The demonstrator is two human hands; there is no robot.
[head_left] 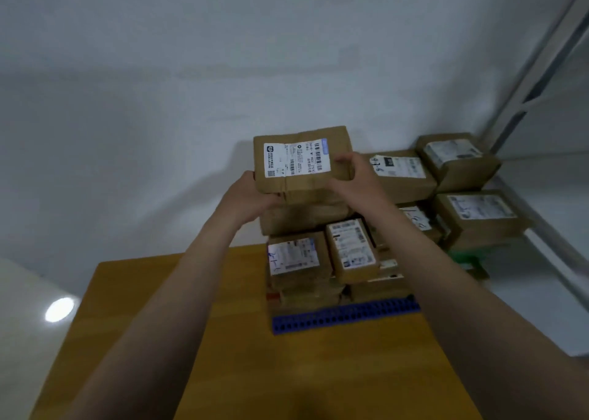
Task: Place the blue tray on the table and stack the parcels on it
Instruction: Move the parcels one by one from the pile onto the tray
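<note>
The left hand and right hand hold the top parcel, fingers curled at nine and three o'clock; released off-centre, the tall stack could topple.

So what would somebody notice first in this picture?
The brown parcel with a white label, gripped on both sides by the left hand and right hand in the middle of the view. Under it rises a stack of parcels on the blue tray, at the far right of the wooden table. Further parcels are piled to the right, beyond the table.
</note>
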